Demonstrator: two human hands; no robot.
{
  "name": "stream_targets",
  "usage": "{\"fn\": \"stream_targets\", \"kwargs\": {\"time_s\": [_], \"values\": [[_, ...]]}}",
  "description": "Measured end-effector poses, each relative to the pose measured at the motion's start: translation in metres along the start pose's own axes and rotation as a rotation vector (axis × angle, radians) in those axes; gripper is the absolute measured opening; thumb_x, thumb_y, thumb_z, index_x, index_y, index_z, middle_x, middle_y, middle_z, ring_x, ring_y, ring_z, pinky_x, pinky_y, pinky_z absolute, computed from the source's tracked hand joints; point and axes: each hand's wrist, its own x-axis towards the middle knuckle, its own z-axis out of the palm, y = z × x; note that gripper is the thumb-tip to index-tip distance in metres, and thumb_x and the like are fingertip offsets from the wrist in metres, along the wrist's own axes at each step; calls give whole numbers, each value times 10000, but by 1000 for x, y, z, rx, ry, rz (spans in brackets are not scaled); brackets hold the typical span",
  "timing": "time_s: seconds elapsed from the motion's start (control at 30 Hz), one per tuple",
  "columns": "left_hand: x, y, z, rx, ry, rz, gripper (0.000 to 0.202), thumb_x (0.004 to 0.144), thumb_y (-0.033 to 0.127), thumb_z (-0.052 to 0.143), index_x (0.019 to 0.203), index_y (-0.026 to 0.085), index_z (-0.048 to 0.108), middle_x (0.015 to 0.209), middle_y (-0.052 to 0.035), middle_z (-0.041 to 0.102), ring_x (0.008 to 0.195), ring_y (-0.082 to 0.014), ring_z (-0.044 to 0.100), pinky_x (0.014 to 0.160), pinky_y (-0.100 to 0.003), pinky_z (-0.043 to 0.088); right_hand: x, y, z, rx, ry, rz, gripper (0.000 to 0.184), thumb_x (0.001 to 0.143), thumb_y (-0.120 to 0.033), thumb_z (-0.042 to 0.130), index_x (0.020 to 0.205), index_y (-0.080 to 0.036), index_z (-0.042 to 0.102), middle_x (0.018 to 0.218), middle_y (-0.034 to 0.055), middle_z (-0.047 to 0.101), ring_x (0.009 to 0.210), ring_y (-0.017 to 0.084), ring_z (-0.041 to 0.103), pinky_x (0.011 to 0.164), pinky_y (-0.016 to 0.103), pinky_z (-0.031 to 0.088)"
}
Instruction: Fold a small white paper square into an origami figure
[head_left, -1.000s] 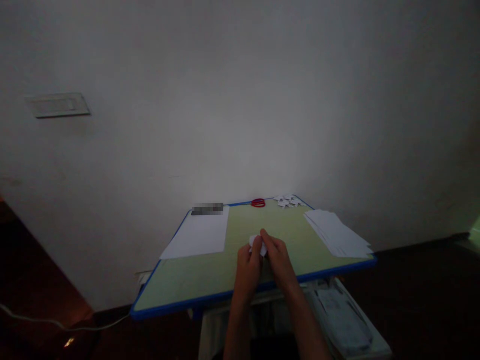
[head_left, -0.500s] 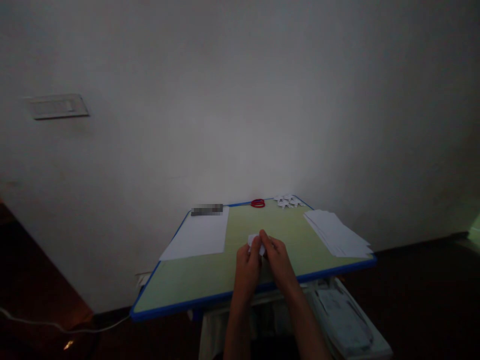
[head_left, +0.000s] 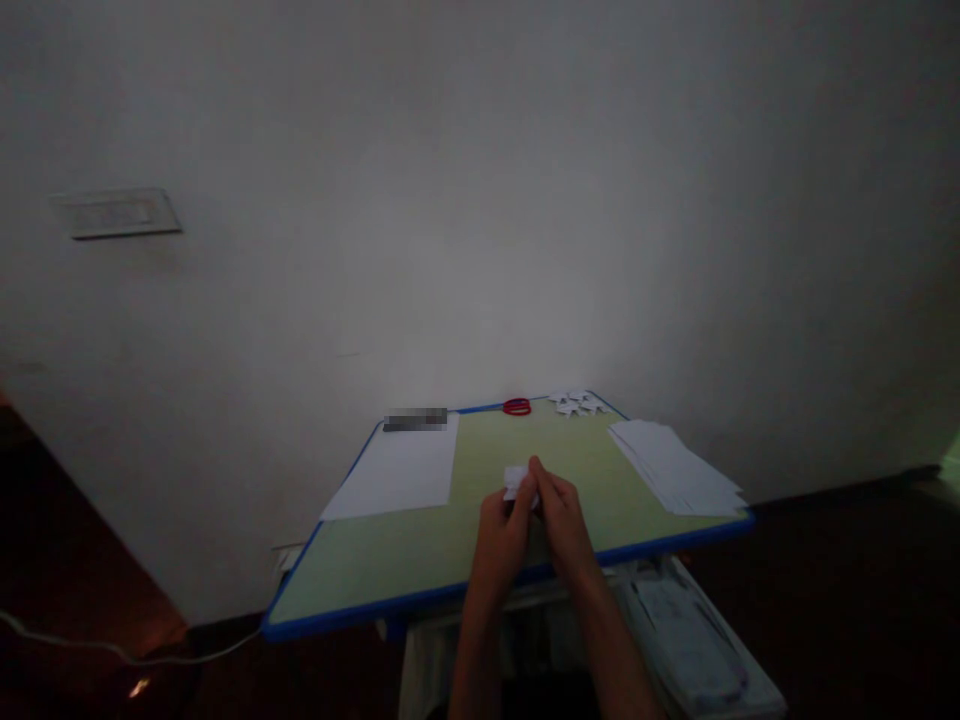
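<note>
A small folded piece of white paper (head_left: 514,480) is pinched between my two hands, above the front half of the table. My left hand (head_left: 501,525) is closed on its near left side, thumb pointing up. My right hand (head_left: 559,508) grips it from the right, with the fingertips meeting those of the left. Part of the paper is hidden behind the fingers, so its full folded shape does not show. Beyond the hands, several small folded white paper pieces (head_left: 577,403) lie at the table's far right corner.
The pale green table (head_left: 375,570) has a blue rim and stands against a wall. A large white sheet (head_left: 401,470) lies at left under a blurred dark object (head_left: 415,419). Red-handled scissors (head_left: 517,407) lie at the back edge; stacked white sheets (head_left: 671,465) are at right.
Both hands have shifted slightly to the right with the folded paper. The paper has turned a little, and more of its top left part shows above the left hand.
</note>
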Motion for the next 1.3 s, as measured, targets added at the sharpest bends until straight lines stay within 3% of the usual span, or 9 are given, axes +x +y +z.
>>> {"fn": "stream_targets", "kwargs": {"time_s": [0.17, 0.4, 0.6, 0.9, 1.03, 1.3], "values": [[-3, 1, -2, -97, 29, -54, 579, 783, 693, 627, 546, 195, 451, 477, 57, 369, 458, -83, 336, 451, -229, 260, -3, -5, 2, -59, -64, 1, 584, 808, -705, 663, 570, -200, 493, 526, -49, 407, 507, 112, 350, 476, 254, 279], [-5, 1, -2, -178, 27, -95, 532, 739, 627, 674, 526, 202, 435, 444, 72, 352, 419, -70, 315, 423, -218, 251, -3, -7, 0, 44, -80, 58, 557, 772, -687, 716, 607, -187, 533, 560, -38, 454, 507, 110, 390, 478, 248, 309], [-4, 3, 1, -281, 116, -128, 512, 692, 621, 719, 582, 202, 446, 464, 90, 351, 418, -61, 305, 413, -206, 238, -6, -16, 1, 145, -99, 93, 520, 700, -658, 774, 621, -183, 577, 595, -22, 482, 523, 111, 388, 455, 246, 306], [-5, -1, -1, -214, 36, -150, 494, 682, 617, 719, 602, 183, 498, 489, 64, 410, 434, -73, 354, 419, -212, 270, -3, -10, -4, 239, -49, 185, 508, 659, -609, 842, 605, -166, 601, 571, -26, 517, 519, 110, 439, 466, 230, 333], [-5, 0, -1, -159, -26, -121, 572, 724, 705, 666, 558, 193, 472, 450, 70, 357, 412, -71, 311, 414, -225, 241, -2, -8, -5, 198, -113, 155, 468, 699, -573, 833, 628, -152, 641, 599, -13, 562, 532, 120, 473, 491, 238, 360], [-4, 5, 1, 42, -41, 40, 643, 799, 761, 593, 539, 185, 475, 490, 37, 387, 506, -98, 350, 469, -243, 245, 1, -3, -2, 162, -54, 60, 518, 736, -649, 784, 658, -153, 658, 635, 10, 589, 630, 155, 511, 586, 261, 422]]}}
